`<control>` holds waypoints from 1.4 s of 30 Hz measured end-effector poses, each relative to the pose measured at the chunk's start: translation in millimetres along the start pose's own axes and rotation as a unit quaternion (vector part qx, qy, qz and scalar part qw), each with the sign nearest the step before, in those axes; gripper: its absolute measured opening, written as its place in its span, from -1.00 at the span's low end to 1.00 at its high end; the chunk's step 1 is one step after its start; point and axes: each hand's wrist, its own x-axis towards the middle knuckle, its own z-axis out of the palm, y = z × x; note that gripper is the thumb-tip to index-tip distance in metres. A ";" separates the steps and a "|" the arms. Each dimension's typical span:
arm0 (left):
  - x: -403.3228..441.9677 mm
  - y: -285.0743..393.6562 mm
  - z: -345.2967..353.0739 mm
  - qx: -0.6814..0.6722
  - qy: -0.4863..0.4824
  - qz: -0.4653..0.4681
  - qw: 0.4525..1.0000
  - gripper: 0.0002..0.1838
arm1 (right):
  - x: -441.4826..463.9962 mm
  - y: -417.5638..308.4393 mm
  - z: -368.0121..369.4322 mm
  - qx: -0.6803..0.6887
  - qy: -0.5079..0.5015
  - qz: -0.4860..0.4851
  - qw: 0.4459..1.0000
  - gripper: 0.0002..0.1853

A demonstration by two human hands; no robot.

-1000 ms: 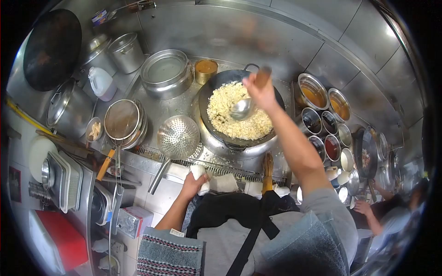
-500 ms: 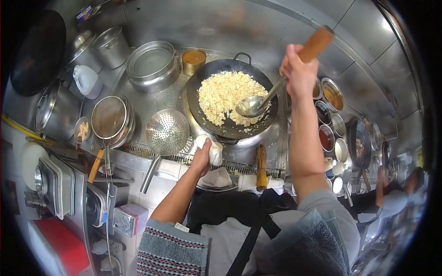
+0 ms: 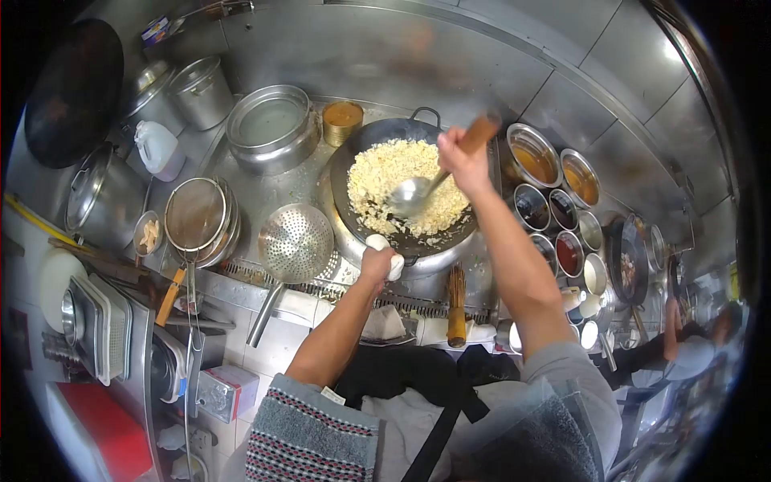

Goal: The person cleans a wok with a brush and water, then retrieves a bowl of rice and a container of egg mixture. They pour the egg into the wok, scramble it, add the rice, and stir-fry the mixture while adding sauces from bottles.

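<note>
My right hand [image 3: 466,163] is closed round the wooden handle of a steel ladle [image 3: 411,193], whose slightly blurred bowl rests among pale yellow fried rice [image 3: 381,165]. The rice, which looks mixed with egg, lies in a big black wok [image 3: 342,189] on the stove. At the wok's near edge, my left hand [image 3: 376,267] grips a bunched white cloth [image 3: 396,267] against the near handle, which is mostly hidden. A perforated skimmer [image 3: 295,241] lies left of that hand. To its right is a bamboo brush [image 3: 456,309].
Left of the wok stand a wide steel pot [image 3: 269,120] and a tin [image 3: 342,120] of orange-brown contents. A wire strainer [image 3: 195,215] sits further left. Several sauce containers [image 3: 569,253] line the right side, near a second wok [image 3: 630,261] and another person [image 3: 683,353].
My right hand and the ladle have swung left and nearer, drawing the bowl through the rice. My left hand with the cloth has moved right, onto the wok's near edge.
</note>
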 end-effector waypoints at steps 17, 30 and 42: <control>8.8 -6.9 -8.0 0.080 0.005 0.047 0.996 -0.87 | -28.8 -34.7 9.6 -0.224 0.212 0.042 0.950 -0.70; 13.6 6.8 -22.6 0.158 -0.052 -0.019 0.986 -0.67 | 26.2 5.8 -75.0 -0.032 0.186 -0.016 0.982 -0.74; 3.9 4.3 -18.0 0.116 -0.017 -0.006 0.993 -0.70 | 62.5 -37.7 7.8 -0.258 0.143 0.025 0.955 -0.76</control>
